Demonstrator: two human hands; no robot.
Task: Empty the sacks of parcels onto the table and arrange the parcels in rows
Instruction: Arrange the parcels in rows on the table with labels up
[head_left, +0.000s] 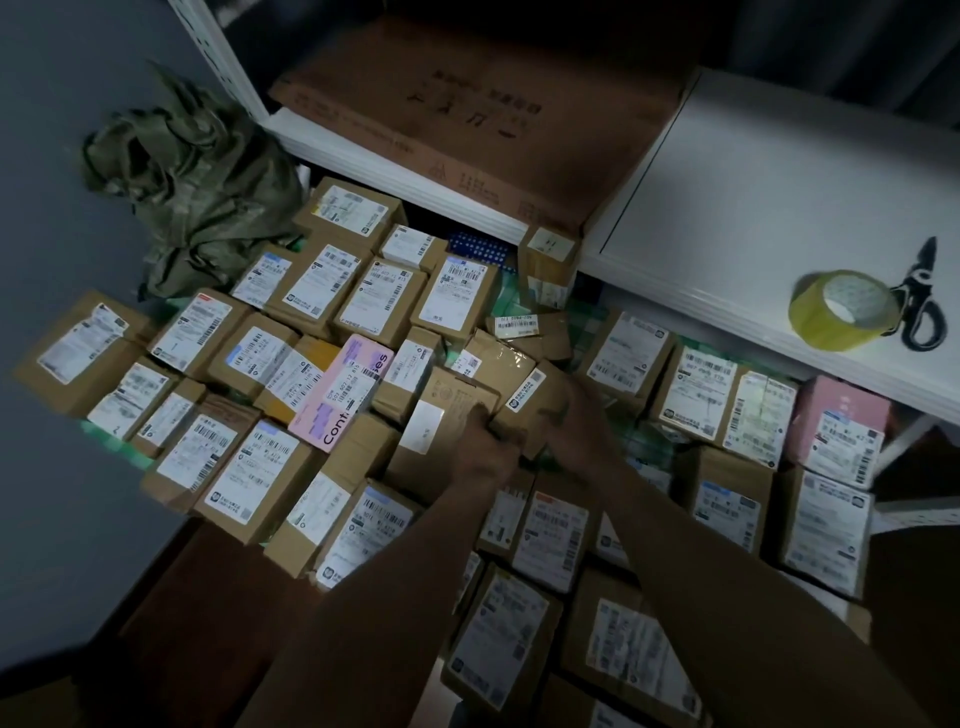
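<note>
A brown cardboard parcel (457, 415) sits near the middle of the table, among many other parcels. The left hand (485, 452) grips its near edge with curled fingers. The right hand (566, 415) curls around its right end. So both hands hold the same parcel.

To do this step well, I think the hands should lift the parcel a little, turn it so its sides line up with its neighbours, and set it down flat with the label up. The pink parcel (345, 389) just to the left lies crooked across others, so it may need fixing too.

The parcels are packed tight, touching each other. There is very little open room in the middle. The empty green sack (192, 176) lies crumpled at the far left corner. The white shelf (737, 218) hangs over the far edge, with yellow tape (841, 309) and scissors (922, 301) on it, so the hands should stay low there.
</note>
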